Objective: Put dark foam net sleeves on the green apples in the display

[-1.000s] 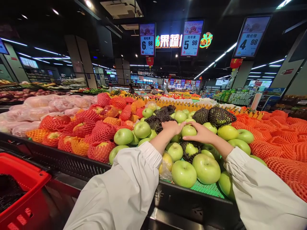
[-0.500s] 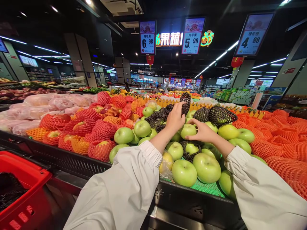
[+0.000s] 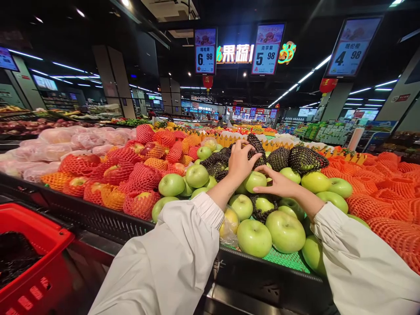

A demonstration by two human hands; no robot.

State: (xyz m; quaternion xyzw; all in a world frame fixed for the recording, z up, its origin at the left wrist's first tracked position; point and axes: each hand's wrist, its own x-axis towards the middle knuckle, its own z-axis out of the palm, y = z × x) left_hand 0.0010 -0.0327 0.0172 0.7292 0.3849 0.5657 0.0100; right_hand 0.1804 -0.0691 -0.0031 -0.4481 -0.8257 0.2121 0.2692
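My left hand (image 3: 241, 162) is closed at the back of the green apple pile, with its fingertips and thumb around a black foam net sleeve (image 3: 257, 146). Whether fruit is inside that sleeve I cannot tell. Just beside it, my right hand (image 3: 277, 181) curves its thumb and fingers around a green apple (image 3: 255, 180). Under my hands lie more bare green apples (image 3: 285, 232) and one partly wrapped in black netting (image 3: 263, 205). Other black net sleeves (image 3: 278, 158) rest behind my right hand.
Apples in red and orange nets (image 3: 141, 179) are heaped on the left, with orange-netted fruit (image 3: 383, 205) on the right. A red basket (image 3: 49, 262) holding something black stands at lower left. The display's black front edge (image 3: 256, 269) runs before me.
My left hand has tipped and lowered the black foam net sleeve, which stood more upright before. The right hand stays at the same apple. The view has shifted slightly.
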